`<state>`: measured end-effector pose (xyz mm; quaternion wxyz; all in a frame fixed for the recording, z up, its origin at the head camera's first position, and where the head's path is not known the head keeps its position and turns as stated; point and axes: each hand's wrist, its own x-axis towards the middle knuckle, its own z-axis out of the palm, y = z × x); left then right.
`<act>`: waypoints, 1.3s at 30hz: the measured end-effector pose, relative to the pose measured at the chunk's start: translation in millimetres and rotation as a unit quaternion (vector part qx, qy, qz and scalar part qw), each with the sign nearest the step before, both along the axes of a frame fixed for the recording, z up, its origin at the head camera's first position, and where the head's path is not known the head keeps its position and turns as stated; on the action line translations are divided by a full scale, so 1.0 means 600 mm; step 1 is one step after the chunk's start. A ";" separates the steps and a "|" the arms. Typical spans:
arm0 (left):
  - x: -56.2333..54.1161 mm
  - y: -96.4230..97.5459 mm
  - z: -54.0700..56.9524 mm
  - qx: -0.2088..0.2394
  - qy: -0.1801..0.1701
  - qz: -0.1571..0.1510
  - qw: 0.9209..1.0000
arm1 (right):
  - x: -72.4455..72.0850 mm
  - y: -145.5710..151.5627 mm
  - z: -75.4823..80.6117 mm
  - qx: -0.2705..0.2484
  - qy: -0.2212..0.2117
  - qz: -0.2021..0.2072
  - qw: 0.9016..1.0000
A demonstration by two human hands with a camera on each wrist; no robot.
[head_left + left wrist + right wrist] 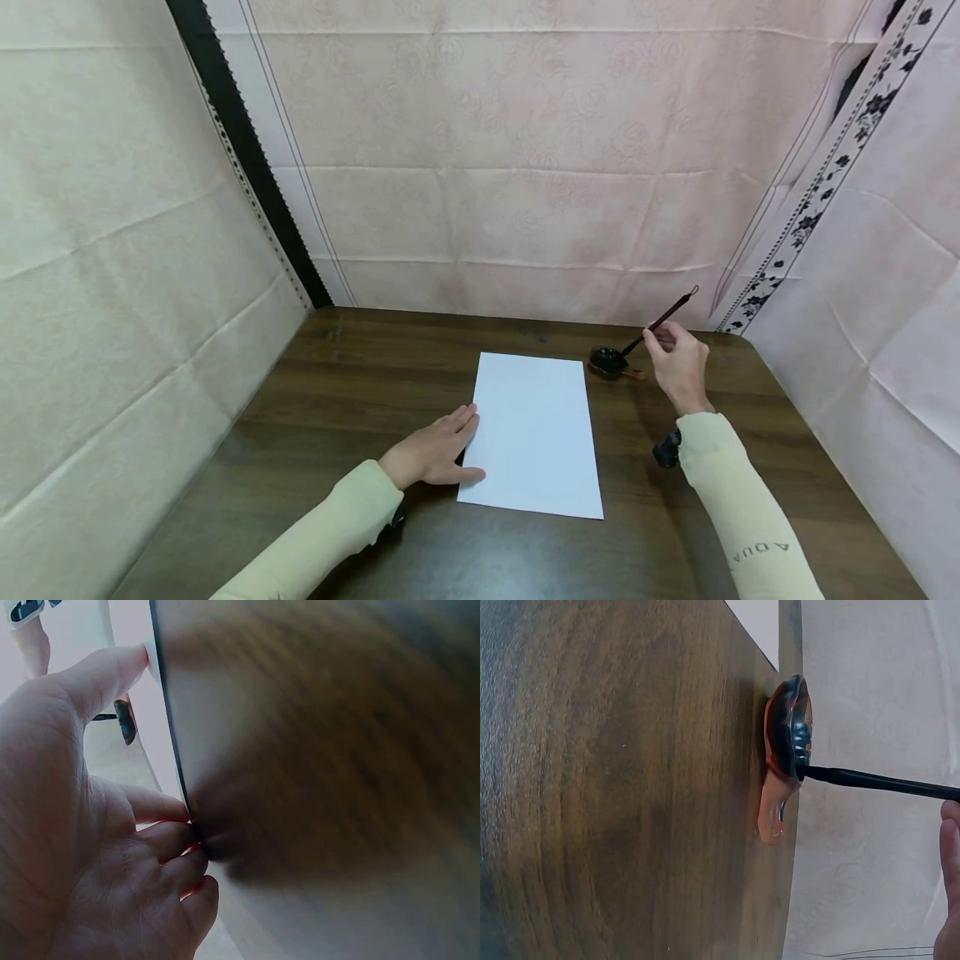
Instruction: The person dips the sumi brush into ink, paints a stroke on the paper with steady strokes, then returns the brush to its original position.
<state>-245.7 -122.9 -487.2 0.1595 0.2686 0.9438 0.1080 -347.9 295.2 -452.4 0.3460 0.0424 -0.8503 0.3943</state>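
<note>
A white sheet of paper [534, 433] lies on the wooden table. My left hand [435, 450] rests at its left edge, thumb and fingertips touching the sheet. To the right, my right hand [681, 368] pinches a dark writing brush [670, 313] by its shaft, with a small cord loop at the top end. The brush leans down into a spoon-shaped dish [781, 735] of black ink beyond the paper's top right corner. Its short reddish handle [769, 817] points to the right in the head view. The dish's rim hides the brush tip.
The brown wooden table [345, 400] extends around the paper. Pale cloth [487, 208] hangs behind it and on both sides, with a flowered border [817, 200] at the right corner. A dark wrist device [667, 450] sits at the right cuff.
</note>
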 end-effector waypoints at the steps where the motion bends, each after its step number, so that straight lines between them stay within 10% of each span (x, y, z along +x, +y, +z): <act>1: 0.000 0.000 0.000 0.001 0.001 0.000 1.000 | 0.000 0.000 0.001 0.002 0.000 0.000 1.000; 39: 0.000 0.000 0.000 -0.001 0.004 -0.004 1.000 | -0.006 -0.015 0.030 0.023 0.023 0.016 0.999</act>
